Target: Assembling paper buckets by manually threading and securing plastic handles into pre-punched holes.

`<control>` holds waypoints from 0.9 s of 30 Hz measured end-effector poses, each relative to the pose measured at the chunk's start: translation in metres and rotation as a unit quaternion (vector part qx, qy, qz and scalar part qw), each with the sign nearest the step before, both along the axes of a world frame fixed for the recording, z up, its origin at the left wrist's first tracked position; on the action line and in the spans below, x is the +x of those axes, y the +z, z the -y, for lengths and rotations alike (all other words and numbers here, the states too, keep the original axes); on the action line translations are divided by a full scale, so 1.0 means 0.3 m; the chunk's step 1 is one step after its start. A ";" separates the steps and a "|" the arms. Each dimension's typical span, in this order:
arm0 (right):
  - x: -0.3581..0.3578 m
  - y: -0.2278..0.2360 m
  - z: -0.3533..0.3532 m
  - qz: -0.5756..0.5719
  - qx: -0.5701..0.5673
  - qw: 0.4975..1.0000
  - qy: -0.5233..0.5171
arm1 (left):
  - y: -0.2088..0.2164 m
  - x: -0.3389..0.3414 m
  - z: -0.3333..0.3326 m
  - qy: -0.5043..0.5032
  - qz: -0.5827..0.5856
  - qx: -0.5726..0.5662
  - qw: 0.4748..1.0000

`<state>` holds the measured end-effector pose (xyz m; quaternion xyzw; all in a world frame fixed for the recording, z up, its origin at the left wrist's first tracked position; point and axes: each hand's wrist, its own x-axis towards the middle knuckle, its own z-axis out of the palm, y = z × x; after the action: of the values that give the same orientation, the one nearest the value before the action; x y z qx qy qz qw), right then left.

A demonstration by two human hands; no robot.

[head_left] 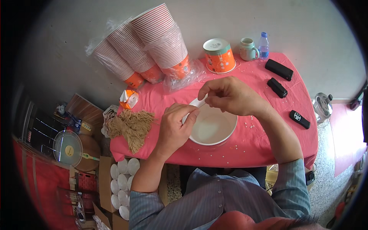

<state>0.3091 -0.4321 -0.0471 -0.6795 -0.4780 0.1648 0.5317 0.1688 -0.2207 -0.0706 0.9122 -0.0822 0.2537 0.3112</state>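
Both hands are raised over a white round bowl (212,132) near the front of the table. My left hand (177,124) is at the bowl's left rim, thumb and forefinger pinched together. Just right of it and a little farther back, my right hand (234,96) also pinches, its fingers bent downward. The fingertips are close together; a thin pale thing seems to lie between them, too small to name. Small pale bits (247,126) are scattered on the cloth around the bowl. Left of my left hand lies a bundle of tan strings (132,128).
Stacked paper buckets (159,38) in clear plastic lean at the back left. An upturned orange bucket (219,57), a mug (248,50) and a bottle (263,48) stand behind. Black devices (278,69) lie right. A carton of white cups (122,182) stands left, below the table.
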 end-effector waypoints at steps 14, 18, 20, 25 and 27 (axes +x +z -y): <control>0.101 -0.001 0.022 -0.093 0.080 0.988 -0.090 | -0.288 -0.122 -0.148 -0.007 0.024 -0.255 0.967; 0.007 -0.032 -0.016 0.235 -0.063 0.948 -0.203 | -0.316 -0.131 -0.103 0.024 0.022 -0.306 0.951; -0.032 -0.054 -0.044 0.407 0.029 0.890 -0.204 | -0.321 -0.138 -0.093 0.022 0.010 -0.325 0.945; -0.156 -0.134 -0.128 0.234 -0.065 0.970 0.001 | -0.343 -0.135 -0.074 -0.001 -0.005 -0.374 0.927; -0.161 -0.164 -0.150 0.215 -0.110 0.970 0.011 | -0.338 -0.130 -0.060 -0.016 0.020 -0.381 0.924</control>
<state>0.2606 -0.3871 -0.0962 -0.7478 -0.5676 0.0723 0.3367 0.1298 -0.2026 -0.1720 0.7179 0.0001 0.2793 0.6377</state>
